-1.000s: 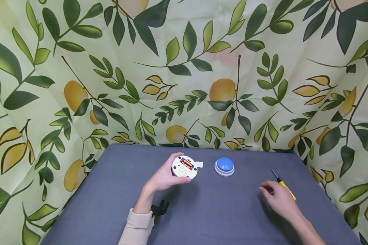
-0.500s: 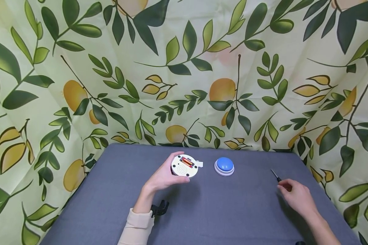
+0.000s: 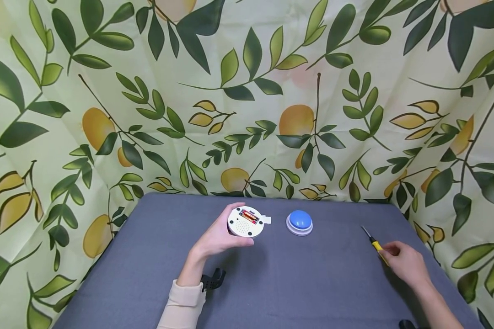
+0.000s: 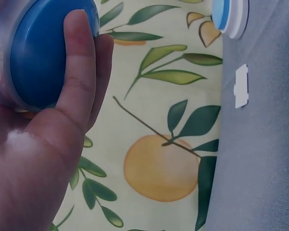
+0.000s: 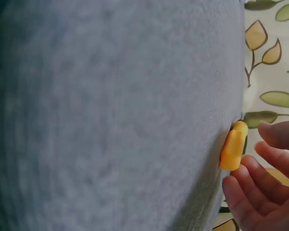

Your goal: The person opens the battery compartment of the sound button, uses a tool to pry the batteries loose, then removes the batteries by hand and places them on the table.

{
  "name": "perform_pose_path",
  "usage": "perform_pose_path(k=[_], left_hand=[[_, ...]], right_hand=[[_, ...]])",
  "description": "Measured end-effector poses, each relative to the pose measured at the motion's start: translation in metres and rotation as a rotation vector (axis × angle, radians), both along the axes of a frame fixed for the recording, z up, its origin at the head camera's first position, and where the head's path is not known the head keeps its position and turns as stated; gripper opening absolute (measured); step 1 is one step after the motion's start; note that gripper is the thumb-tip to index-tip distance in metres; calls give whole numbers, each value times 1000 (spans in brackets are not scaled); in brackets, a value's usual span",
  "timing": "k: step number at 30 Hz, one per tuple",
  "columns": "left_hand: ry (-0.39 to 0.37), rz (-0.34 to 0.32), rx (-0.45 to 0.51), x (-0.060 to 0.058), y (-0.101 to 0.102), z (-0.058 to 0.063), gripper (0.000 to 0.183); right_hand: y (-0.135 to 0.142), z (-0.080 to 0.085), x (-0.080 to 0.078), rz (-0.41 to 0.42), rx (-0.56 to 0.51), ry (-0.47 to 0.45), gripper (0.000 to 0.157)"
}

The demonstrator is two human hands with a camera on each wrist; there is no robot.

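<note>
My left hand (image 3: 218, 235) grips a round push button (image 3: 244, 227) between thumb and fingers, raised above the table. Its white underside, with speaker holes and batteries (image 3: 249, 216) in an uncovered compartment, faces the head camera. In the left wrist view the blue dome (image 4: 38, 53) of this button shows behind the fingers. A yellow-handled screwdriver (image 3: 376, 246) lies at the right. Over its handle end is my right hand (image 3: 406, 265). The right wrist view shows the fingers relaxed and spread beside the yellow handle (image 5: 233, 147); whether any finger touches it is unclear.
A second button, blue on a white base (image 3: 300, 220), stands dome-up right of the left hand. A small white battery cover (image 4: 242, 86) lies on the grey tablecloth (image 3: 313, 283). Patterned fabric (image 3: 247, 109) hangs behind and along the sides.
My right hand has moved right to the screwdriver, then slightly farther along its handle, uncovering more yellow. The screwdriver stays in place. The left hand tilts the button slightly.
</note>
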State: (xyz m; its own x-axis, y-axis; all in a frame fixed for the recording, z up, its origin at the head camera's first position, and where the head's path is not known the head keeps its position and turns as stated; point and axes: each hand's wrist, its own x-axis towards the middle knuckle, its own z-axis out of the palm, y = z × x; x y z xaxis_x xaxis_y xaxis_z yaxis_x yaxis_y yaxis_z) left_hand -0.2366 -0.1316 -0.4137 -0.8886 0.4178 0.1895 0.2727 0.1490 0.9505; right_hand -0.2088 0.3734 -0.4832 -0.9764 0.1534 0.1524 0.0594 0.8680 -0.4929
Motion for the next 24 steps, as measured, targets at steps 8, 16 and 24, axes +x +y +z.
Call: perform_pose_path(k=[8, 16, 24], left_hand=[[3, -9, 14, 0, 0, -1, 95], [9, -5, 0, 1, 0, 1, 94], [8, -5, 4, 0, 0, 0, 93]], right_hand=[[6, 1, -4, 19, -19, -114, 35], [7, 1, -9, 41, -10, -155, 28], [0, 4, -9, 40, -80, -145, 29]])
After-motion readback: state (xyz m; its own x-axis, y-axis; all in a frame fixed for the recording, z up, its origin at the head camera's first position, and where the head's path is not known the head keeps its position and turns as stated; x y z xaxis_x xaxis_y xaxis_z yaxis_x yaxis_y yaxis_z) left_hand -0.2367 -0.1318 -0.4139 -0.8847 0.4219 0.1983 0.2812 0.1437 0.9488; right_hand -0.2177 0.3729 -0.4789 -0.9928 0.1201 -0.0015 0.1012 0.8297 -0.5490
